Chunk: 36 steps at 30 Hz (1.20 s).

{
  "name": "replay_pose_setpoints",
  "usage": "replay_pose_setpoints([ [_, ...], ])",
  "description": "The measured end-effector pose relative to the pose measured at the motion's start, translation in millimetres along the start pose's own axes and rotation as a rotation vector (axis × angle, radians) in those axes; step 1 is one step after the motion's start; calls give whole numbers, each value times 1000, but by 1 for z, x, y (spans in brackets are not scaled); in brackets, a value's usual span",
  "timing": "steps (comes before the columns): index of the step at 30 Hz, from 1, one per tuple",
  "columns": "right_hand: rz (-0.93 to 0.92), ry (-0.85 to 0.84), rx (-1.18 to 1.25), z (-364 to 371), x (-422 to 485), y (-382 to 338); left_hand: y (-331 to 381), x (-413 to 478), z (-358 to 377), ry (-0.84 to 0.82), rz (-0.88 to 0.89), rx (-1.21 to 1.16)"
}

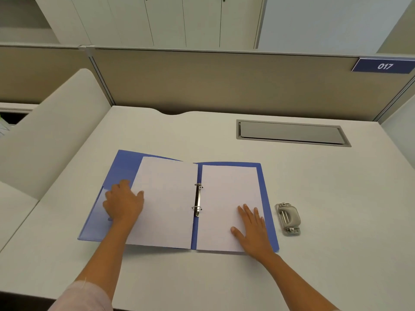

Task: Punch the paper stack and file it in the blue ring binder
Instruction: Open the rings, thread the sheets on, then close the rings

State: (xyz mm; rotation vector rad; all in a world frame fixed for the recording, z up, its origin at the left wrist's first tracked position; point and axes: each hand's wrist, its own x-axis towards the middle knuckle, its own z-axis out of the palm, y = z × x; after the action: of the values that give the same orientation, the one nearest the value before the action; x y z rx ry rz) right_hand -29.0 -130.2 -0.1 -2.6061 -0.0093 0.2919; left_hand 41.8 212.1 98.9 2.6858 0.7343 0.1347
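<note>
Near the front edge of the pale grey table (202, 135), our blue plastic ring binder (125, 160) lies open and flat. It is close to us, so both arms can reach it. Its two silver metal rings (197, 199) sit in the middle. The paper stack is inside the binder: the left white pages (166, 209) lie on one side of the rings and the right white pages (224, 194) lie on the other. Our right hand (252, 227) lies flat on the right white pages, by the binder's front right corner, with its fingers straight and a little spread. We think it presses down so the sheets do not slide. Our left hand (123, 203) sits on the outer edge of the left white pages with its fingers bent. We cannot tell if it pinches a page or only rests there; maybe it is smoothing the paper down. The small grey hole punch (288, 218) stands on the table just beside the binder's right edge, and nobody touches it, so we think the punching is done. We cannot tell if the rings are snapped shut.
</note>
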Motion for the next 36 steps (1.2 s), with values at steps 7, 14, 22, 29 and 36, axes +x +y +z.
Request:
replay_pose_setpoints([
  [7,139,87,215,-15,2,6,65,-53,47,-169,590,-214],
  [14,163,44,346,-22,0,13,123,-124,100,-554,1030,133],
  [22,156,30,375,-37,-5,31,136,-168,129,-711,1142,337],
  [29,186,-5,353,-44,-8,42,143,-167,130,-751,1170,349],
  [36,200,-11,494,-53,-10,36,144,-157,120,-834,1089,127],
])
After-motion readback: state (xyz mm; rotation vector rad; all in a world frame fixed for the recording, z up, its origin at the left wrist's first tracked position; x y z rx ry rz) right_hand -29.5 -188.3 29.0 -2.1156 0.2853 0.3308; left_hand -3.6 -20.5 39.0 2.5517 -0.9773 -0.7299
